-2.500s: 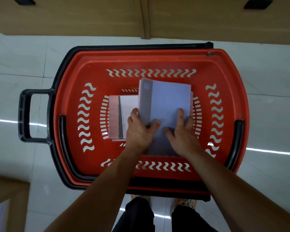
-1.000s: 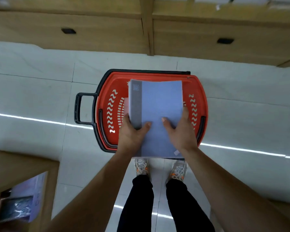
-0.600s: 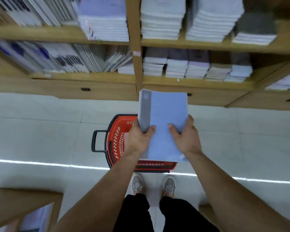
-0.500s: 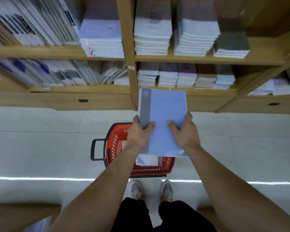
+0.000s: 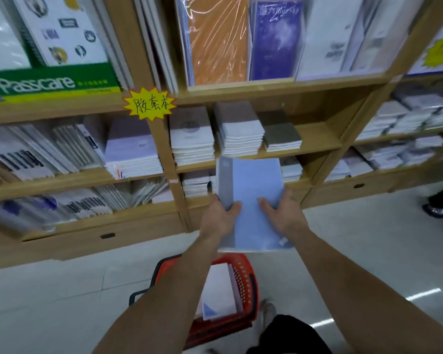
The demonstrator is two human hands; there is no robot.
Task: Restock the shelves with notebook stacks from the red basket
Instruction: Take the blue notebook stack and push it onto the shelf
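A light blue notebook stack (image 5: 253, 190) with a grey spine strip is held up in front of the wooden shelves (image 5: 302, 146). My left hand (image 5: 219, 217) grips its left edge and my right hand (image 5: 283, 213) grips its right edge, thumbs on the cover. The stack's far end sits just below the middle shelf board. The red basket (image 5: 243, 282) stands on the floor below my arms, with white notebooks (image 5: 219, 290) still inside.
The middle shelf holds stacks of white notebooks (image 5: 191, 139) and a low grey stack (image 5: 281, 135), with bare board to its right. A yellow star label (image 5: 150, 104) hangs on the upright. Someone's shoe (image 5: 439, 212) shows at the far right on the tiled floor.
I have lifted the blue stack out of the basket and raised it to shelf height. My view has tilted up from the basket to the shelves.
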